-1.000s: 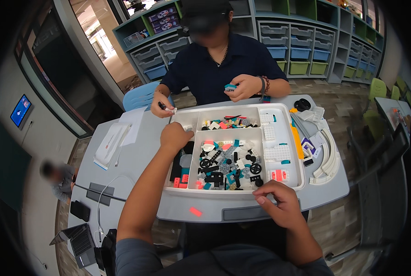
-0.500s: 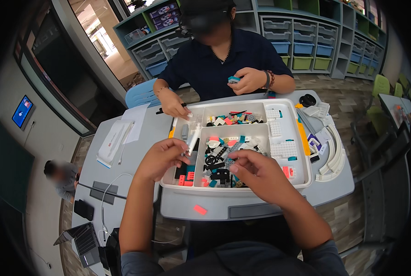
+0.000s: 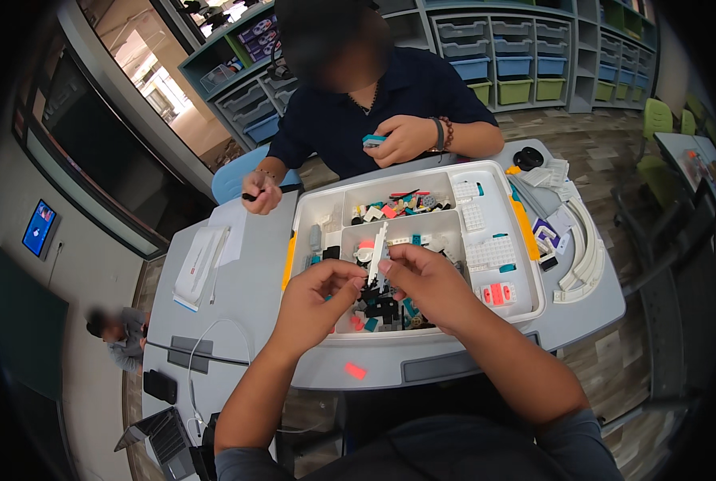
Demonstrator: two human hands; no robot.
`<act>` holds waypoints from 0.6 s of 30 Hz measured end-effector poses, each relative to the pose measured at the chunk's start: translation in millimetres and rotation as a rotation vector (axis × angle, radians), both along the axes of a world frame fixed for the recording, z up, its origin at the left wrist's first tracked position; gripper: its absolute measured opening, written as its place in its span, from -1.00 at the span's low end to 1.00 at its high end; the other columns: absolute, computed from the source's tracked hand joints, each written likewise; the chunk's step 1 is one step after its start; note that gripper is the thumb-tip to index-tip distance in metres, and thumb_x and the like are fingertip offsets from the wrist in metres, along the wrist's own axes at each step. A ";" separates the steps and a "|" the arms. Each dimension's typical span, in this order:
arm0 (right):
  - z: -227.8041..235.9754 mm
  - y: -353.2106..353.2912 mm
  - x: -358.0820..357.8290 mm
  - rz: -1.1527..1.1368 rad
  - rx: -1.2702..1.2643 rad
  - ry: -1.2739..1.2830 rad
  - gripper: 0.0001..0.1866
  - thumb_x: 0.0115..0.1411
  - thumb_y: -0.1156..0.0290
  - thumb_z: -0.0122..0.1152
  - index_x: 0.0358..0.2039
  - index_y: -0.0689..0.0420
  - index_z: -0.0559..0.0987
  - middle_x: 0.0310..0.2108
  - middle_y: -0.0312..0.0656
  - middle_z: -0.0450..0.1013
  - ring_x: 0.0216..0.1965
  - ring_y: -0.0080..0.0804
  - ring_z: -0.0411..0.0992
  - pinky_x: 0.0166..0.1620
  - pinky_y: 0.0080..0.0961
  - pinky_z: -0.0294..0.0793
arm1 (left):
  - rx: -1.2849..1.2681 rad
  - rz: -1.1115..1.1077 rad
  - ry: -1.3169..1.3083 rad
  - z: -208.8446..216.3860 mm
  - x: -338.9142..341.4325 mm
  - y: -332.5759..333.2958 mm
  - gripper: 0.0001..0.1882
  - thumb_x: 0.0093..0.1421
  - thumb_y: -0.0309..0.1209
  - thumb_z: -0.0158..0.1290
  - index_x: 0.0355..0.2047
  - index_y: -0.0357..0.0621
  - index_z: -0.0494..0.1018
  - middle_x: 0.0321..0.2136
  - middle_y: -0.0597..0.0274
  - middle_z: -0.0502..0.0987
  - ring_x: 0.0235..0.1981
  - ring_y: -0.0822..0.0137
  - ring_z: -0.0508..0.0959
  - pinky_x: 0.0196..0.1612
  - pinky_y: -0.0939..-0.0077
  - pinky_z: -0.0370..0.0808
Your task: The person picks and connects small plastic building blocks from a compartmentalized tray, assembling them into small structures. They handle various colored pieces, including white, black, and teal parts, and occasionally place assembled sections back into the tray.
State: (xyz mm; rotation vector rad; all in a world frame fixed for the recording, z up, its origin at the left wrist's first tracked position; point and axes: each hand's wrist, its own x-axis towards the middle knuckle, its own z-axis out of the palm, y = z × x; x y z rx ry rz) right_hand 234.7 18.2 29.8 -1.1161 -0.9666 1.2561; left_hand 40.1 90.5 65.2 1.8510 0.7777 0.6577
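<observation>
My left hand (image 3: pixel 319 295) and my right hand (image 3: pixel 426 282) meet over the middle of a white sorting tray (image 3: pixel 526 264). Together they pinch a small white and black brick assembly (image 3: pixel 378 258) that stands upright between my fingertips. Under my hands the tray's compartments hold several loose black, teal, pink and white bricks (image 3: pixel 386 309). A pink brick (image 3: pixel 494 293) lies in the right compartment. Across the table a person sits with a teal piece (image 3: pixel 373 140) in one hand and a black pen (image 3: pixel 263 192) in the other.
The tray sits on a grey table (image 3: pixel 238 297). White papers (image 3: pixel 206 256) lie at the left, a dark tablet with a cable (image 3: pixel 190 353) at the near left. White curved parts (image 3: pixel 582 256) and a booklet lie right of the tray. Storage shelves stand behind.
My hands have come together from apart in the tray and lifted the white and black assembly, which now stands upright between them. The person opposite has moved the pen hand left.
</observation>
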 end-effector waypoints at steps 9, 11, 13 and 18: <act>-11.2 -7.8 15.5 -0.029 0.025 0.075 -0.70 0.35 0.25 0.17 -0.10 0.23 0.58 -0.33 -0.33 0.49 -0.33 -0.63 0.39 -0.19 -0.62 0.43 | 1.026 0.447 0.631 -19.9 -4.2 90.8 -0.84 0.06 -0.42 0.24 -0.36 -0.21 0.57 -0.39 0.04 0.55 -0.20 0.04 0.55 -0.13 0.19 0.50; -18.2 -8.0 14.6 -0.016 0.055 0.001 -0.67 0.35 0.22 0.17 -0.09 0.25 0.57 -0.33 -0.30 0.50 -0.33 -0.61 0.41 -0.20 -0.58 0.45 | 0.965 0.391 0.751 -31.9 -4.6 103.2 -0.81 0.07 -0.42 0.22 -0.29 -0.18 0.57 -0.35 0.01 0.58 -0.20 0.03 0.58 -0.15 0.17 0.53; -23.9 -10.1 15.4 -0.014 0.061 -0.063 -0.67 0.34 0.22 0.18 -0.10 0.26 0.57 -0.34 -0.29 0.51 -0.32 -0.59 0.41 -0.18 -0.56 0.44 | 0.861 0.356 0.929 -34.7 5.9 110.1 -0.72 0.06 -0.40 0.22 -0.19 -0.14 0.54 -0.30 -0.03 0.60 -0.18 0.02 0.61 -0.16 0.14 0.55; -22.2 -11.1 15.9 -0.008 0.100 -0.049 -0.67 0.33 0.24 0.19 -0.12 0.27 0.57 -0.35 -0.25 0.52 -0.31 -0.56 0.43 -0.15 -0.56 0.45 | 0.696 0.327 1.309 -43.8 27.8 137.3 -0.45 0.01 -0.34 0.24 0.06 -0.07 0.42 -0.22 -0.07 0.64 -0.18 -0.01 0.66 -0.17 0.10 0.60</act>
